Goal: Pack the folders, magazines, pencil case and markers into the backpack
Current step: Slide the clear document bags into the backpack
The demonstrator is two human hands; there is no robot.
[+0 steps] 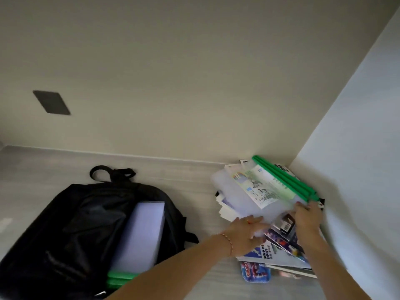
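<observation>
A black backpack (pixel 71 230) lies open on the grey surface at the left, with a pale folder (pixel 140 232) with a green spine inside it. In the right corner sits a pile: translucent folders with green spines (pixel 266 187) on top of magazines (pixel 279 254). Both hands hold the top folder. My left hand (pixel 244 230) grips its near edge. At its right corner, beside the green spine, is my right hand (pixel 307 219). A blue pencil case (pixel 255 272) pokes out from under the magazines at the front. No markers can be made out.
A beige wall runs behind the surface, with a dark rectangular plate (pixel 52 102) on it. A white side wall (pixel 357 169) closes off the right, right next to the pile. Bare grey surface (pixel 190 180) lies between backpack and pile.
</observation>
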